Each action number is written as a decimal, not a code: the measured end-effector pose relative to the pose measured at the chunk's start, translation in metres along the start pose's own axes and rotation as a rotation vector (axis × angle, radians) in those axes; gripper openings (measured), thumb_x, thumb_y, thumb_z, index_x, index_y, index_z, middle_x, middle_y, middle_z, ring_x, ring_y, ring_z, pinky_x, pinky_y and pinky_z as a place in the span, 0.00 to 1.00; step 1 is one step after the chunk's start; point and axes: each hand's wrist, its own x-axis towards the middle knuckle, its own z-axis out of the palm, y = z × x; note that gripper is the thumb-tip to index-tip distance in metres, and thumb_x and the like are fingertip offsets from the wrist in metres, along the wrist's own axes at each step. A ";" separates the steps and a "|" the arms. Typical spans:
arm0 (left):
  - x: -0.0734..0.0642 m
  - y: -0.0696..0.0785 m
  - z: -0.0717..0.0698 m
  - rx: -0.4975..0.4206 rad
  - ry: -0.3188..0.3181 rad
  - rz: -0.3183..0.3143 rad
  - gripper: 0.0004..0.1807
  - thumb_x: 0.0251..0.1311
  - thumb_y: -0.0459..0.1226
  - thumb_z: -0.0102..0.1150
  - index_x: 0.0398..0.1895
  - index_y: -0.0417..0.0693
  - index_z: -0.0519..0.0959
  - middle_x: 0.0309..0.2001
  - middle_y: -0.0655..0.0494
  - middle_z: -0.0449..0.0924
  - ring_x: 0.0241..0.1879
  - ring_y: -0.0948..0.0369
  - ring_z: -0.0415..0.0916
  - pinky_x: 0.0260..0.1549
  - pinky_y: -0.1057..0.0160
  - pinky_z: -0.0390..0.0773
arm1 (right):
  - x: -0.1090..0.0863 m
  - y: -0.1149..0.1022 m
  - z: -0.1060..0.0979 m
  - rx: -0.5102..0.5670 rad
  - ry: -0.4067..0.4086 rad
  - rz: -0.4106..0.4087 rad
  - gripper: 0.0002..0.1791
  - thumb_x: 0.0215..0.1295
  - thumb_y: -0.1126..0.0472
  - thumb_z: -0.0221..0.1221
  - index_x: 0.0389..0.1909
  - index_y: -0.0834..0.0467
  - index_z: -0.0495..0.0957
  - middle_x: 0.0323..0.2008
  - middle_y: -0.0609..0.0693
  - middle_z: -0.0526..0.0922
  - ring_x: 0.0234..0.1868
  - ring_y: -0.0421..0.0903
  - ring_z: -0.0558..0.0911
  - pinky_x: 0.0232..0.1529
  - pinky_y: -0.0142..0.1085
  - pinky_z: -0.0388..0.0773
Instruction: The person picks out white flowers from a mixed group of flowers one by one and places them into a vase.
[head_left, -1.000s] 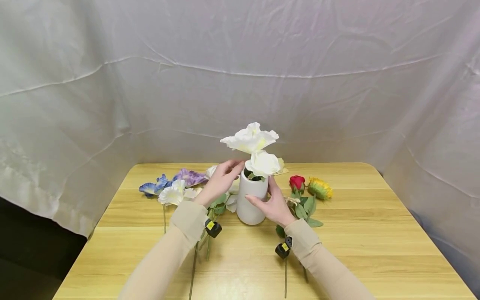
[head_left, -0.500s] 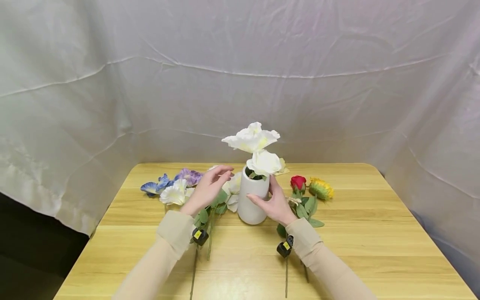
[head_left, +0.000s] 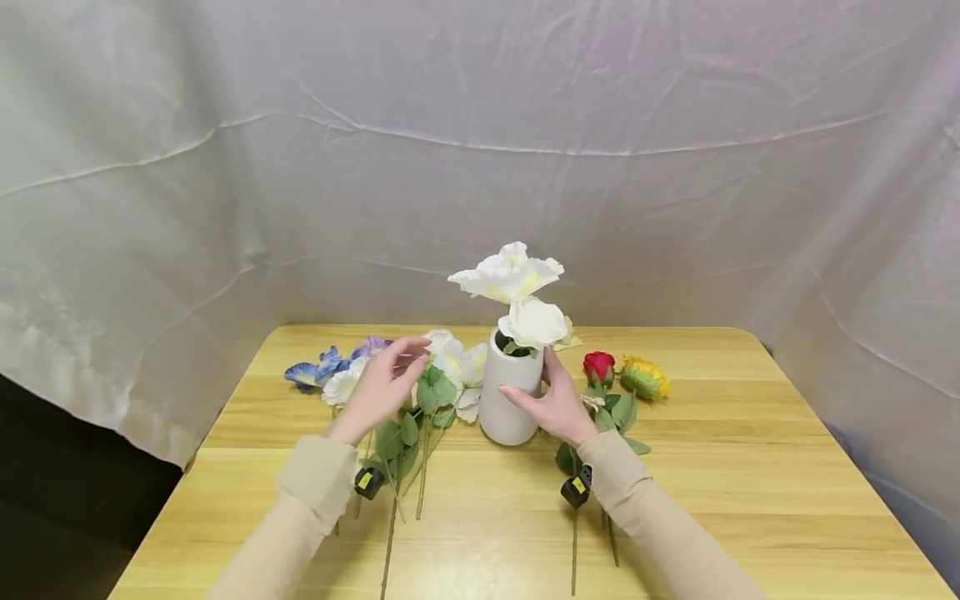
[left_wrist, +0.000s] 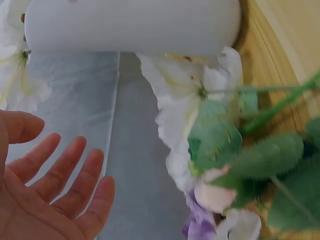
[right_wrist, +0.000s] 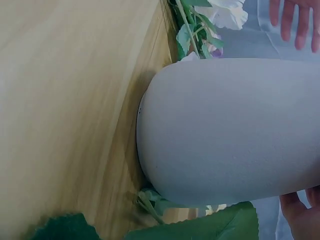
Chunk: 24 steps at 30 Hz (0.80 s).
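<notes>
A white vase (head_left: 504,404) stands upright on the table, holding a broad white flower with yellowish streaks (head_left: 506,277) and a rounder white flower (head_left: 534,323). My right hand (head_left: 558,408) grips the vase's right side, thumb across the front and fingers toward the back; in the right wrist view its fingertips (right_wrist: 295,212) lie along the vase wall. My left hand (head_left: 381,390) is raised left of the vase with nothing in it, over the loose flowers. In the left wrist view, the fingers (left_wrist: 75,175) are spread and slightly bent, apart from the vase (left_wrist: 130,25).
Left of the vase lie white flowers (head_left: 450,360) with green leaves (head_left: 437,390), a blue flower (head_left: 302,374) and a purple one (head_left: 371,345). To the right lie a red rose (head_left: 598,365) and a sunflower (head_left: 645,377). A grey curtain (head_left: 480,208) hangs behind the table.
My left hand has drawn away from the vase's rim, moving left and slightly down over the loose flowers. The right hand keeps its hold on the vase.
</notes>
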 end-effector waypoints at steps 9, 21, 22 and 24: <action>-0.019 -0.008 -0.022 0.157 0.105 -0.067 0.18 0.73 0.35 0.51 0.62 0.41 0.75 0.53 0.40 0.82 0.52 0.47 0.81 0.54 0.47 0.83 | 0.006 0.006 -0.008 0.025 -0.029 -0.023 0.40 0.62 0.66 0.68 0.72 0.58 0.59 0.66 0.61 0.72 0.64 0.62 0.77 0.65 0.60 0.75; -0.045 -0.024 -0.048 0.416 0.106 -0.157 0.11 0.70 0.36 0.50 0.48 0.39 0.78 0.40 0.44 0.84 0.36 0.54 0.81 0.35 0.56 0.82 | 0.008 0.006 -0.013 0.018 -0.032 -0.005 0.42 0.62 0.66 0.68 0.74 0.55 0.58 0.68 0.60 0.70 0.65 0.62 0.76 0.65 0.60 0.75; -0.048 -0.025 -0.048 0.423 0.089 -0.163 0.11 0.70 0.36 0.50 0.47 0.39 0.78 0.40 0.44 0.85 0.35 0.54 0.81 0.34 0.58 0.81 | 0.008 0.006 -0.013 0.017 -0.031 -0.004 0.42 0.62 0.65 0.68 0.74 0.55 0.58 0.68 0.60 0.71 0.65 0.62 0.76 0.65 0.60 0.75; -0.053 -0.027 -0.048 0.416 0.043 -0.188 0.11 0.70 0.36 0.51 0.48 0.39 0.78 0.41 0.43 0.85 0.35 0.55 0.81 0.33 0.59 0.81 | 0.008 0.006 -0.013 0.015 -0.029 -0.001 0.42 0.62 0.65 0.68 0.74 0.54 0.58 0.68 0.59 0.71 0.65 0.61 0.76 0.65 0.60 0.75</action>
